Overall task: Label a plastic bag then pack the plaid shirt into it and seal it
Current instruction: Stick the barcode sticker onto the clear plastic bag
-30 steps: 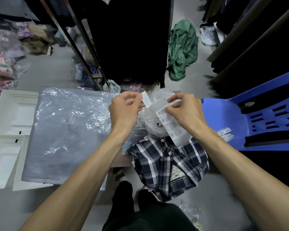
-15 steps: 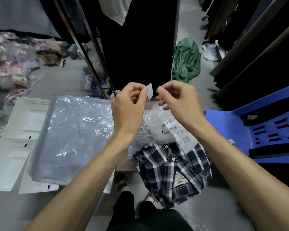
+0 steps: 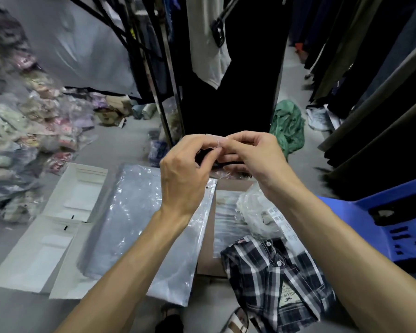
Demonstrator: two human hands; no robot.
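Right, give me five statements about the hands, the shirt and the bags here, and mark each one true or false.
1. Both hands are raised together, the left hand and the right hand pinching a small label between their fingertips. True.
2. The plaid shirt is already inside a bag. False: it lies folded and uncovered, below the crumpled plastic.
3. The stack of clear plastic bags lies flat under the left forearm. True.
4. The blue plastic chair stands to the left of the shirt. False: it stands on the right.
5. The left hand grips the shirt's collar. False: neither hand touches the shirt.
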